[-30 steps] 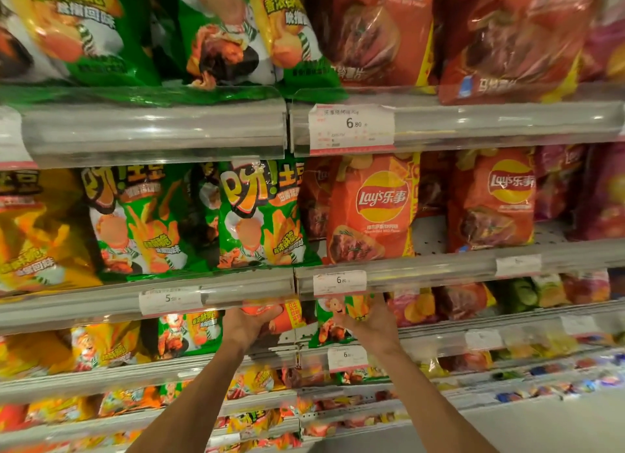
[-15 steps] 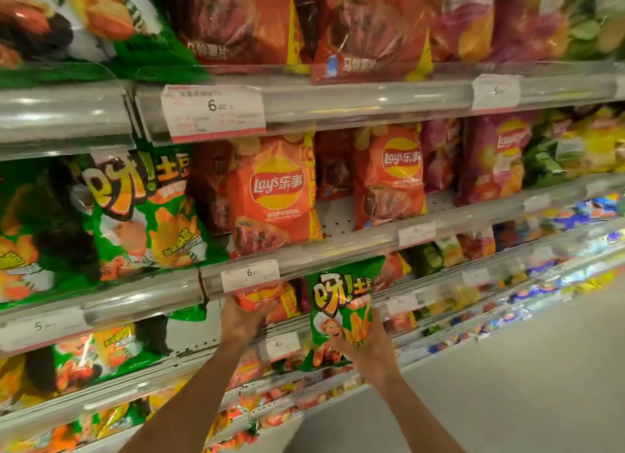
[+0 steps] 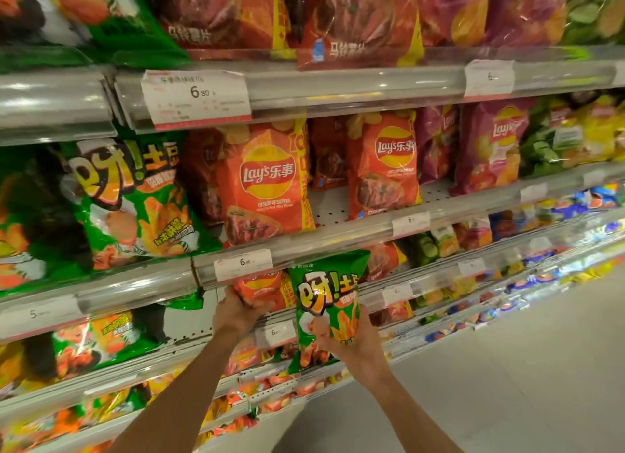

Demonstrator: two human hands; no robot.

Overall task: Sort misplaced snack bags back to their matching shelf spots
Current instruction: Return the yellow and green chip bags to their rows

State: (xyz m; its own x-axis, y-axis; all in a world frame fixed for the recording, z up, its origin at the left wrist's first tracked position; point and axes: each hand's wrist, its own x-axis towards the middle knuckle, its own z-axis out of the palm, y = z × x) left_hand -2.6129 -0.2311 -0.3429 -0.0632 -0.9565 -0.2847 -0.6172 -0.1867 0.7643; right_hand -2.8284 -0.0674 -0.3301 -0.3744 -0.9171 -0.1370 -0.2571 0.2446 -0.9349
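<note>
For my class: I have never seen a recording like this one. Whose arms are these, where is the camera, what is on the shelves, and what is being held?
No machine here: the arms belong to a person with a camera worn on the head, looking forward and down, so you see the shelves as that person does. The right hand grips a small green snack bag out in front of the shelf edge. The left hand reaches under the price tag and holds an orange Lay's bag on the lower shelf. Above stand larger orange Lay's bags, with matching green bags to their left and purple bags to their right. The grey floor shows at the lower right.
</note>
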